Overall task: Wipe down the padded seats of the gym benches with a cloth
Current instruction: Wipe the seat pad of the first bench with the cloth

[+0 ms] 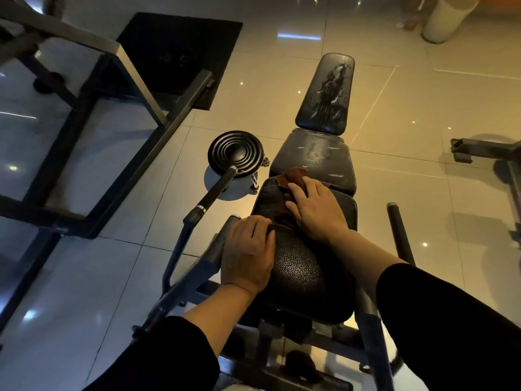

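Note:
A black gym bench runs away from me down the middle of the view, in three padded sections. The near pad (298, 275) has a pebbled texture. On it my right hand (315, 210) presses flat on a brown cloth (293, 176) bunched near the pad's far end. My left hand (248, 255) rests over the near pad's left edge, fingers curled on it. The middle pad (315, 156) and the far pad (327, 91) are worn and scuffed.
A dumbbell (235, 153) stands on end just left of the bench, with a black-handled bar (217, 190) leaning by it. A dark metal rack frame (93, 153) fills the left. A black floor mat (180, 52) lies beyond. Another machine's base (485, 153) sits at right.

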`<state>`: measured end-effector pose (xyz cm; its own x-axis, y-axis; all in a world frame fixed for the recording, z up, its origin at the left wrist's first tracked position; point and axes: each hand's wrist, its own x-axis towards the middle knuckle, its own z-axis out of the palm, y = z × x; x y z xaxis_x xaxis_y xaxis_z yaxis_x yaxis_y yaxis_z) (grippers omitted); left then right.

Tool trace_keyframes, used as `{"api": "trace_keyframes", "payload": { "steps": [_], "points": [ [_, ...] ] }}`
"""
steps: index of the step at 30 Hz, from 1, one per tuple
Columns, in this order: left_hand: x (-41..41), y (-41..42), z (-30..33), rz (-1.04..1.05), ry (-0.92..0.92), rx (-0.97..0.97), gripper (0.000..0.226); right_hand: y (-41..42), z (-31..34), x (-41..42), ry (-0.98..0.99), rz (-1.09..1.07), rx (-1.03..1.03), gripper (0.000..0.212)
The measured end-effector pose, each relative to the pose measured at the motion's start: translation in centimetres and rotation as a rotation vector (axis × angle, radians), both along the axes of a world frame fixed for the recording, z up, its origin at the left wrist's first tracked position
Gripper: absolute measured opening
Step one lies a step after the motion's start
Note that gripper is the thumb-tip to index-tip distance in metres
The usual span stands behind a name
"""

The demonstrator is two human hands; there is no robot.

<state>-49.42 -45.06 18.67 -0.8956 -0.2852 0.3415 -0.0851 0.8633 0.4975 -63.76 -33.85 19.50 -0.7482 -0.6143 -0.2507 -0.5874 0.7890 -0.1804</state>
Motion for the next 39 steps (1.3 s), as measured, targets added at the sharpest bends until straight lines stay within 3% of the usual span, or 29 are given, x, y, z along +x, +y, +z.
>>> {"api": "trace_keyframes", "payload": {
  "steps": [10,15,18,20,26,30,35,39],
  "points": [
    [-0.1,-0.1,-0.3,0.124,-0.004,0.044,0.019,-4.7,1.0,1.5,-0.081,0.142,-0.097,0.052],
    [0.1,0.0,0.4,0.175,0.000,0.071,0.028,-3.1,1.8,3.6,-0.087,0.143,-0.176,0.047],
    [0.1,0.1,0.8,0.189,-0.045,0.108,0.036,-1.4,2.6,5.2,-0.017,0.083,-0.230,0.043],
    [0.2,0.0,1.2,0.197,-0.076,0.141,0.029,-0.3,3.4,5.8,-0.023,-0.028,-0.280,0.042],
    [1.1,-0.3,3.6,0.199,-0.055,0.236,0.024,-0.1,6.0,5.8,0.149,-0.242,-0.388,0.056],
    [2.0,-0.9,4.4,0.187,-0.076,0.220,0.021,-1.6,6.4,8.0,0.004,-0.032,-0.259,0.057],
    [3.1,-1.2,4.0,0.204,-0.124,0.239,0.019,-2.2,5.6,8.3,0.105,0.021,-0.189,0.057],
    [4.1,-1.4,3.1,0.199,-0.134,0.251,0.017,-3.4,4.0,8.5,-0.171,0.014,-0.158,0.061]
  ]
}}
